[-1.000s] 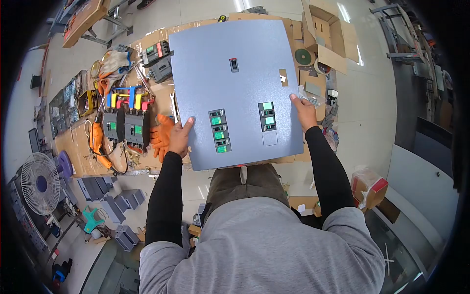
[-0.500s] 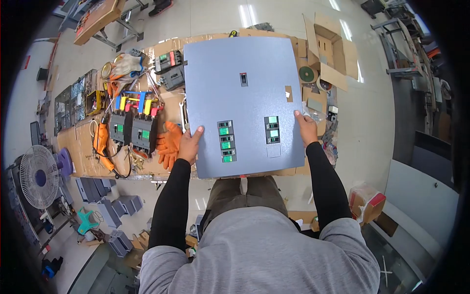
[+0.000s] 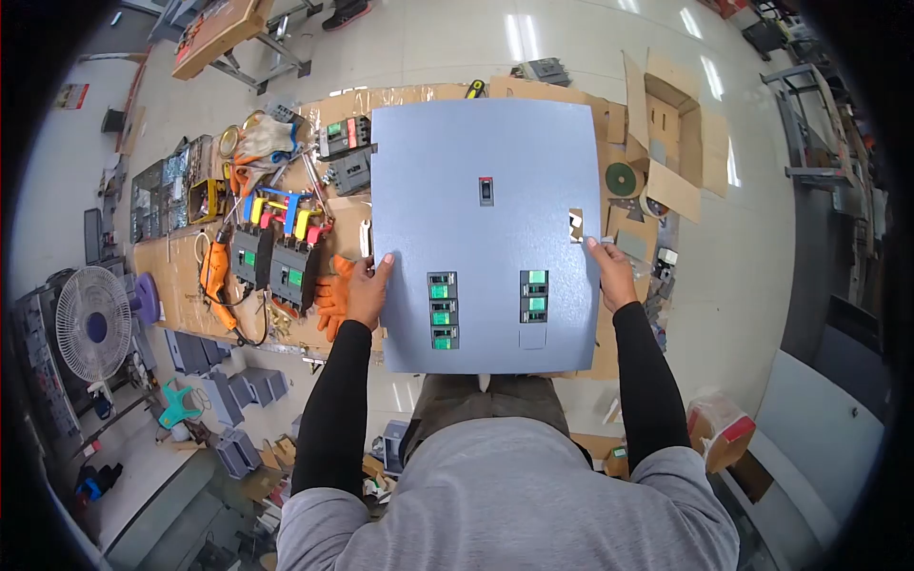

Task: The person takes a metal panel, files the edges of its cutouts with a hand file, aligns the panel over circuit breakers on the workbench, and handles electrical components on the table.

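Note:
A blue-grey electrical panel cover point(image 3: 457, 238) lies flat in front of me, with its near edge at my waist. My left hand point(image 3: 368, 287) grips its left edge, thumb on top and fingers hidden underneath. On the opposite edge my right hand point(image 3: 612, 270) holds it the same way. Through the cutouts show a single breaker switch point(image 3: 486, 191) near the top, a column of breakers with green labels point(image 3: 444, 311) at lower left and a shorter column point(image 3: 535, 297) at lower right. A small square opening point(image 3: 575, 226) sits close to my right thumb.
On the cardboard-covered bench point(image 3: 171, 252) left of the cover are orange gloves point(image 3: 335, 297), black circuit breakers point(image 3: 293, 274), an orange power tool point(image 3: 217, 276) and colored busbars point(image 3: 286, 211). An open cardboard box point(image 3: 666, 124) and a green disc point(image 3: 621, 179) are at the right.
The whole view has shifted, so bench and cover appear lower and farther right. Both hands keep their hold on the cover. Different bits show through the small square opening.

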`<control>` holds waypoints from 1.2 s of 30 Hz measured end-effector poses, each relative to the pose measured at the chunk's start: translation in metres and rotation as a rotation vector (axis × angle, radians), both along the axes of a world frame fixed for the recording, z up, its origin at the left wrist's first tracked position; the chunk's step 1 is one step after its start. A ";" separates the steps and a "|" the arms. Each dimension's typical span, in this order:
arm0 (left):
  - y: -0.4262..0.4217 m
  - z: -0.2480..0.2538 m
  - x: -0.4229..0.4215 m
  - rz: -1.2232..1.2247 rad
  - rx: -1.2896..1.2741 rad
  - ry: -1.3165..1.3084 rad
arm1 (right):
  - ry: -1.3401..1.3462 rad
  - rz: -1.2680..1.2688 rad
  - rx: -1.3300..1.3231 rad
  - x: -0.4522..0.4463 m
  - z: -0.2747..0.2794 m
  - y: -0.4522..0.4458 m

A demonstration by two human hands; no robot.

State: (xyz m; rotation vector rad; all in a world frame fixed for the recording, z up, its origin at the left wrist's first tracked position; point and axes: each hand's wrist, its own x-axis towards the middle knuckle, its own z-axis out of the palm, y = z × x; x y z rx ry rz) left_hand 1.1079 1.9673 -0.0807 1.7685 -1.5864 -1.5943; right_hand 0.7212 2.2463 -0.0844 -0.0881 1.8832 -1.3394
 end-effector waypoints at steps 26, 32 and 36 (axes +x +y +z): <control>-0.044 0.016 -0.018 -0.071 0.321 0.159 | -0.084 -0.045 0.063 -0.004 0.006 -0.020; -0.046 0.020 -0.020 -0.064 0.381 0.257 | -0.070 0.010 0.056 -0.007 0.006 -0.018; -0.045 0.011 -0.018 -0.049 0.386 0.309 | -0.028 -0.024 0.067 0.002 0.018 -0.027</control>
